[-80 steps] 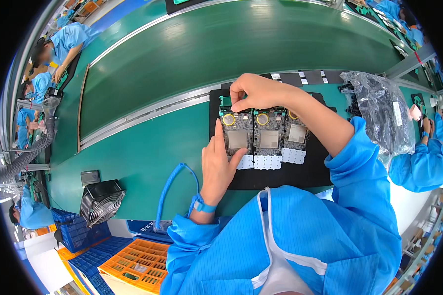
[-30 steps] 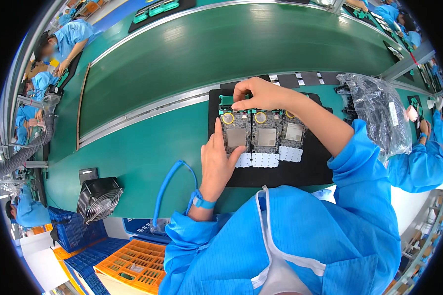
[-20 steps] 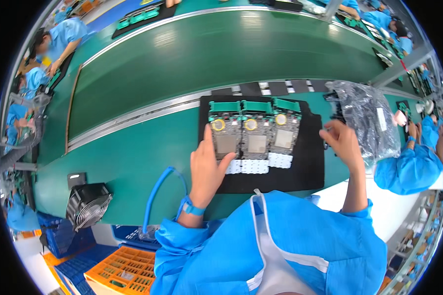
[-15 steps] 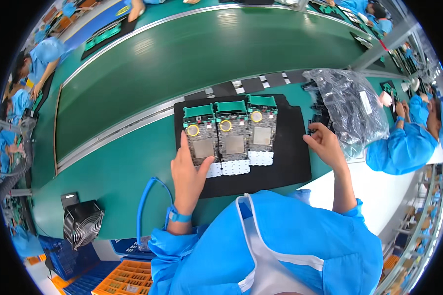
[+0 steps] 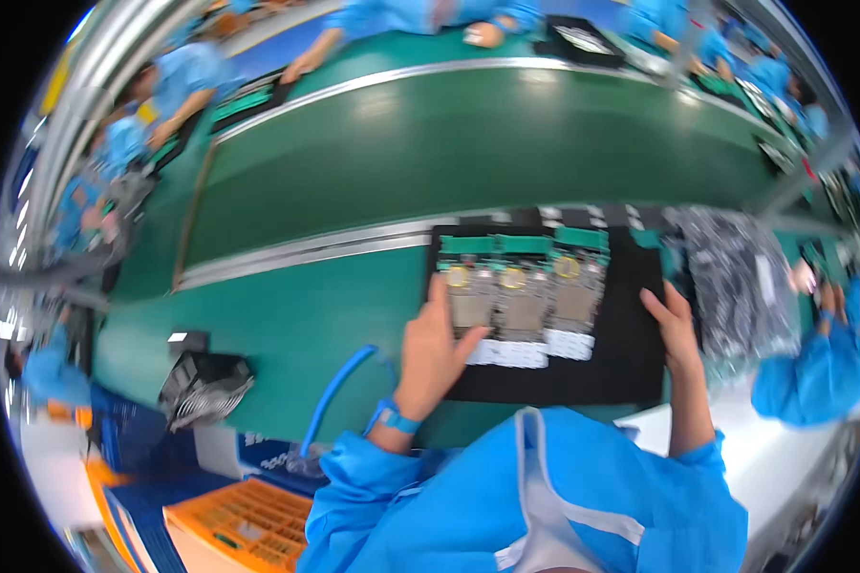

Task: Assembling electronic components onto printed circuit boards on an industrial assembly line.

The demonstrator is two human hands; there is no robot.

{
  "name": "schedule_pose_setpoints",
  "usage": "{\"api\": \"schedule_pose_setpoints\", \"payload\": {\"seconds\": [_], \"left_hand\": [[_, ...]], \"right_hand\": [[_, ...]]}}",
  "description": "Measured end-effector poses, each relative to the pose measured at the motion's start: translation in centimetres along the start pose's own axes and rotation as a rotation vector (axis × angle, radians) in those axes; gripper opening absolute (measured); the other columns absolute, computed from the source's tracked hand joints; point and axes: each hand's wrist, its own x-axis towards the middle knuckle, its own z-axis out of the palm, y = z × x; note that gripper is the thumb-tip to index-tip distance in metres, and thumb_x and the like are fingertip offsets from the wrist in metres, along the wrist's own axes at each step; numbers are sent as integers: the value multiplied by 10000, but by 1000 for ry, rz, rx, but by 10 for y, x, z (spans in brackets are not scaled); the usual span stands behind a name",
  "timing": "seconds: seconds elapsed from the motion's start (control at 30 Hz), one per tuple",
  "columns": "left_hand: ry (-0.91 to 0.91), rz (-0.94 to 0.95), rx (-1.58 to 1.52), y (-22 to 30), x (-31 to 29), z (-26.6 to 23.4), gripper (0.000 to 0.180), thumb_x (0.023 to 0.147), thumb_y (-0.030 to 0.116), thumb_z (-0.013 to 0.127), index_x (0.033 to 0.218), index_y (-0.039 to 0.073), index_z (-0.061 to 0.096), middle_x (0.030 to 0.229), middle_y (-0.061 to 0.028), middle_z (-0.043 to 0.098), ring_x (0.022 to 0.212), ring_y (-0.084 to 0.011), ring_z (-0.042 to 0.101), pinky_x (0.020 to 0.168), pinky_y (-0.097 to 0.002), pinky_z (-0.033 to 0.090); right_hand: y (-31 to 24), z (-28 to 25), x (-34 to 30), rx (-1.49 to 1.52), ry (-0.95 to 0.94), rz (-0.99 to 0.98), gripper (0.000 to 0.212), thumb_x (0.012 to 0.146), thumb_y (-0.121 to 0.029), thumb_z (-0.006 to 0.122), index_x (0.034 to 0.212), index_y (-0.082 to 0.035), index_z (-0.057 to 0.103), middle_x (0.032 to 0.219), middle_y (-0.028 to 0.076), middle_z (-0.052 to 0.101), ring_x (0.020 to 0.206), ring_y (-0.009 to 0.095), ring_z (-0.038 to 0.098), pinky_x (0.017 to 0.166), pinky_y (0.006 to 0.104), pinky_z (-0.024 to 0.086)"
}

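Note:
Three circuit boards stand side by side on a black mat: a left board, a middle board and a right board. Each has a green part along its far end, a yellow-ringed round piece, a square metal plate and a white strip at the near end. Beside the left board lies my left hand, thumb and index finger spread along its edge. My right hand rests at the mat's right edge, thumb and fingers apart; whether it presses on the mat cannot be told.
A clear plastic bag with dark contents sits right of the mat. Behind runs a green conveyor belt with a metal rail. A black fan, a blue tube and an orange crate are at left. Co-workers sit around.
My view has swung left and blurred, so the mat sits farther right in it. My right hand has come down to the mat's right edge. The left hand stays by the left board.

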Motion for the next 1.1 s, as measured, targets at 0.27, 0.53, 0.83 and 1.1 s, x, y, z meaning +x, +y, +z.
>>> {"api": "schedule_pose_setpoints", "payload": {"seconds": [0.27, 0.53, 0.83, 1.1], "left_hand": [[95, 19, 109, 4, -18, -1, 704, 883, 276, 687, 1422, -53, 377, 1097, -222, 538, 930, -383, 566, 801, -445, 476], [191, 251, 159, 7, -98, 41, 599, 833, 179, 701, 1369, 39, 474, 1098, -155, 550, 1045, -324, 548, 906, -445, 419], [127, 356, 64, 5, -125, 65, 478, 849, 138, 677, 1294, 44, 529, 1078, -123, 543, 988, -286, 558, 916, -417, 433], [187, 380, 105, 5, -116, 62, 341, 849, 125, 658, 1170, 36, 582, 991, -112, 527, 939, -278, 553, 840, -403, 433]], "right_hand": [[19, -35, 50, 68, -64, -143, 297, 980, -166, 600, 1226, 1, 614, 1101, 30, 679, 960, 104, 637, 842, 241, 503], [90, -70, 120, 126, 291, -378, 415, 948, -217, 661, 1296, -2, 591, 1201, 62, 641, 1036, 168, 627, 908, 289, 502], [142, 0, 202, -374, 543, -507, 478, 989, -430, 558, 1026, 38, 646, 883, 144, 661, 758, 172, 641, 597, 297, 506], [42, 73, 29, -422, -35, -603, 383, 1016, -356, 495, 1011, 2, 631, 897, 54, 621, 819, 132, 596, 682, 276, 483]]}}
